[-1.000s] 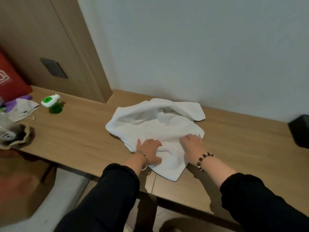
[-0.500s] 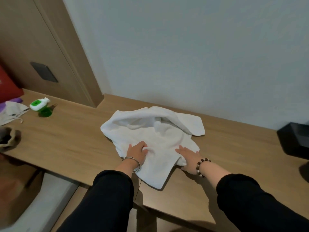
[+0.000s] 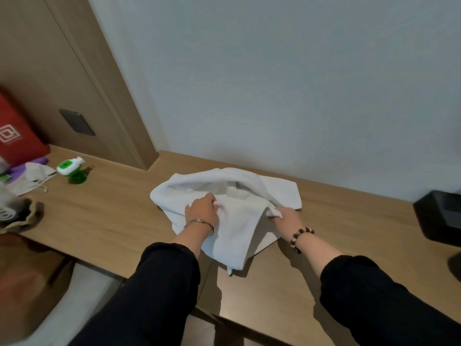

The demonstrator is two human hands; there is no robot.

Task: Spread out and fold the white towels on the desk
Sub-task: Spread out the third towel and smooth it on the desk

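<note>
A crumpled white towel (image 3: 239, 221) lies on the wooden desk (image 3: 107, 216), its far part bunched near the wall and a near corner hanging toward the front edge. My left hand (image 3: 202, 212) grips a fold in the towel's middle-left, fingers curled into the cloth. My right hand (image 3: 287, 218) pinches the towel's right edge and holds it slightly raised off the desk.
A green-and-white bottle (image 3: 68, 167) lies at the left. Beside it are a pale cloth pouch (image 3: 32, 178), a red bag (image 3: 17, 136) and a brown paper bag (image 3: 20, 218). A black box (image 3: 441, 216) stands at the right edge. The wall runs close behind the towel.
Both hands went from pressing flat on the towel to gripping it. The right hand slid to the right edge and lifted it; the cloth's near part now drapes closer to the desk front.
</note>
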